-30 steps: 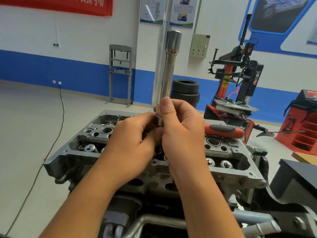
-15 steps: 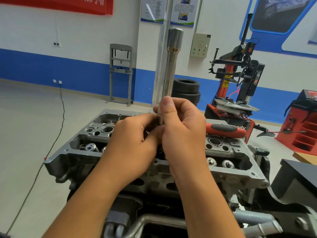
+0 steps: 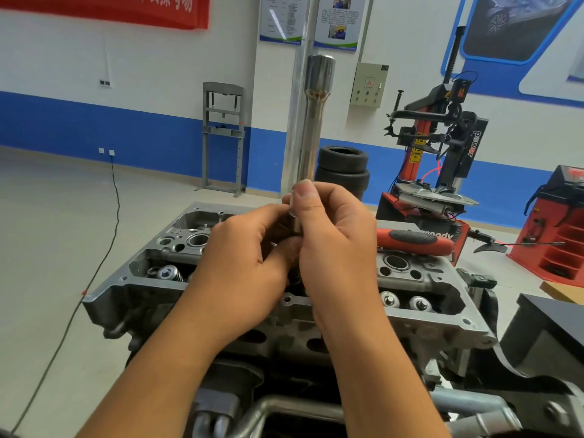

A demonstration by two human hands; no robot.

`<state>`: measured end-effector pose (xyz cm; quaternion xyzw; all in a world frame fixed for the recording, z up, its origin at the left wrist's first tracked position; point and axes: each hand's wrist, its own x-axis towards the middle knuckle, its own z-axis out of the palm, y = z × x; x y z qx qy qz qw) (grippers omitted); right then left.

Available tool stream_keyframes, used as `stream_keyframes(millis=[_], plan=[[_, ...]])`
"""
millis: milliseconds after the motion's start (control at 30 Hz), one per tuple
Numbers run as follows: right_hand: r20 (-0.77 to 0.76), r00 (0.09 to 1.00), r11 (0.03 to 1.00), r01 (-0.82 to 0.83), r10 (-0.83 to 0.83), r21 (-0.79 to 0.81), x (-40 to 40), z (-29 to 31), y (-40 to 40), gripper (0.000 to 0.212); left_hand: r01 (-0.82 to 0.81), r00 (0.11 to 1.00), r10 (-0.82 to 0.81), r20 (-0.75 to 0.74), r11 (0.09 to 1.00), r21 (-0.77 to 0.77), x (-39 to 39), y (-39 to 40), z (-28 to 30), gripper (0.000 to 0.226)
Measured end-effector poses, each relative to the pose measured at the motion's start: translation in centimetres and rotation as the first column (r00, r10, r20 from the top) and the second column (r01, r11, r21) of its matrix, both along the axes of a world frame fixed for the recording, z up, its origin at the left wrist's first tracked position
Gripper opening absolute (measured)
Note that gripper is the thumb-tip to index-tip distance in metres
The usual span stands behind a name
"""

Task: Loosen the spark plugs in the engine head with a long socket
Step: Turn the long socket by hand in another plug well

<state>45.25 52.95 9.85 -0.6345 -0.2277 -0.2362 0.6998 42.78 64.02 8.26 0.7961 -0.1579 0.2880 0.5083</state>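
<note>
A long chrome socket (image 3: pixel 313 121) stands nearly upright above the engine head (image 3: pixel 420 311), its wide end at the top. My right hand (image 3: pixel 331 241) grips its lower end, thumb up along the shaft. My left hand (image 3: pixel 243 263) curls against the socket's bottom from the left, fingertips on something hidden between both hands. A red-and-black tool handle (image 3: pixel 414 240) sticks out to the right behind my right hand; what it joins is hidden. Valve springs (image 3: pixel 167 273) show in the open head.
A tyre changer (image 3: pixel 442 159) and a red machine (image 3: pixel 559 229) stand at the right, stacked tyres (image 3: pixel 343 169) behind the socket, a grey press frame (image 3: pixel 222 134) by the wall. A black cable (image 3: pixel 104 248) crosses the floor at left.
Both hands and the socket have stayed almost in place; the view has shifted slightly. The grip looks the same.
</note>
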Motion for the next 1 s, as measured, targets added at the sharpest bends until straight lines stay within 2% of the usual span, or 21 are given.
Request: stream_keyframes(millis=[133, 233, 333, 433, 667, 767, 900, 1000], plan=[[-0.004, 1.0, 0.998, -0.028, 0.029, 0.057, -0.08, -0.03, -0.03, 0.01, -0.095, 0.995, 0.096, 0.031, 0.995, -0.04, 0.06, -0.25, -0.2, 0.025], [0.0, 1.0, 0.998, -0.003, 0.003, 0.067, 0.04, -0.14, -0.08, 0.016, -0.162, 0.985, 0.166, 0.053, 0.984, -0.071, 0.02, -0.32, -0.24, 0.022], [0.011, 1.0, 1.0, 0.008, -0.009, 0.02, 0.02, -0.15, -0.06, 0.012, -0.072, 0.997, 0.072, -0.007, 0.997, -0.001, 0.14, 0.11, -0.03, 0.025], [0.008, 1.0, 0.999, 0.026, -0.027, 0.019, 0.1, -0.08, -0.01, 0.016, 0.058, 0.995, -0.053, -0.087, 0.997, 0.049, 0.06, 0.49, 0.32, 0.029], [-0.018, 1.0, 0.999, -0.02, 0.021, 0.037, -0.29, 0.02, -0.15, 0.015, -0.141, 0.989, 0.143, -0.031, 0.989, 0.05, -0.09, -0.27, 0.16, 0.033], [-0.016, 1.0, 0.999, -0.002, 0.003, 0.042, -0.3, -0.01, -0.11, 0.014, -0.128, 0.991, 0.132, -0.034, 0.987, 0.1, -0.35, -0.38, 0.31, 0.04], [0.005, 1.0, 1.0, 0.017, -0.017, -0.016, -0.31, -0.03, -0.08, 0.015, -0.061, 0.995, 0.07, -0.066, 0.989, 0.135, -0.38, -0.04, 0.33, 0.037], [0.004, 1.0, 1.0, 0.006, -0.006, -0.023, -0.29, 0.03, -0.02, 0.016, -0.09, 0.992, 0.1, -0.075, 0.987, 0.13, -0.18, 0.01, 0.22, 0.041]])
